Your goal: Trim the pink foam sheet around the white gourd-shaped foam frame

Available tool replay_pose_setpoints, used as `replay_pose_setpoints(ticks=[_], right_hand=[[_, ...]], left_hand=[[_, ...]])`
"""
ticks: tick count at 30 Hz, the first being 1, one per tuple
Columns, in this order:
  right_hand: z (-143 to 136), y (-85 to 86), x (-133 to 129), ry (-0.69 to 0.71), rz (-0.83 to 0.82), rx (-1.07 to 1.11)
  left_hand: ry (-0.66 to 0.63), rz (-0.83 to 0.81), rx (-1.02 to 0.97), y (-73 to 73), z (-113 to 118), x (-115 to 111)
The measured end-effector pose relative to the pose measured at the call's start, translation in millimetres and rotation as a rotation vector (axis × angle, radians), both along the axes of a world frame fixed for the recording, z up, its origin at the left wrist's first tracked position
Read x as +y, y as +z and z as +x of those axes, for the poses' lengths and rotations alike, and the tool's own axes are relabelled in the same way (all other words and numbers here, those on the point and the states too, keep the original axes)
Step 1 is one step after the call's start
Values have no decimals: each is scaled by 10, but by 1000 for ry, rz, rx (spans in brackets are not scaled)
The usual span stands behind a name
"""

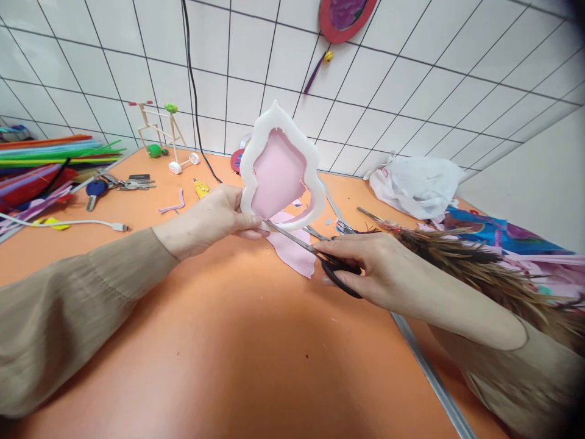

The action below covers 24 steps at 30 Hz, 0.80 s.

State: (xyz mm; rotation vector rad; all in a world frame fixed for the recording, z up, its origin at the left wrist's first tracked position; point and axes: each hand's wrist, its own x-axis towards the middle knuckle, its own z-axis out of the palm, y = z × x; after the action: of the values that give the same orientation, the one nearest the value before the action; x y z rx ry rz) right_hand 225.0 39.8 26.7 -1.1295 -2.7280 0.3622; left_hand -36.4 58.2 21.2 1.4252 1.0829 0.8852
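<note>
Orange table takes up most of the view, with a white tiled wall on the far side. Big pile of pipe cleaners at far left, brown feathers on the right, and a white plastic bag behind those. Middle of it all is a white frame with a pink centre, held up over the table. It stands pretty much upright, long axis vertical, pointy tip at the top, and there's a gap between pink and white at its lower right. The left hand pinches its lower left edge. The right hand is wrapped round the black handles of some scissors, blades parted and aimed far left, one at the frame's bottom edge. A pink scrap lies below. Over on the left, a yellow tube has dark marks too small to read.
</note>
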Motion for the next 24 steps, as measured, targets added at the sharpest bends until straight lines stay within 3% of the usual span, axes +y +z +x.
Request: replay_pose_setpoints(ticks=[19,24], right_hand=[[27,-27,6,19,131,13],[64,82,14,15,4,91]], left_hand=[[30,-11,-70,6,24,1],[56,10,-170,-78,1,56]])
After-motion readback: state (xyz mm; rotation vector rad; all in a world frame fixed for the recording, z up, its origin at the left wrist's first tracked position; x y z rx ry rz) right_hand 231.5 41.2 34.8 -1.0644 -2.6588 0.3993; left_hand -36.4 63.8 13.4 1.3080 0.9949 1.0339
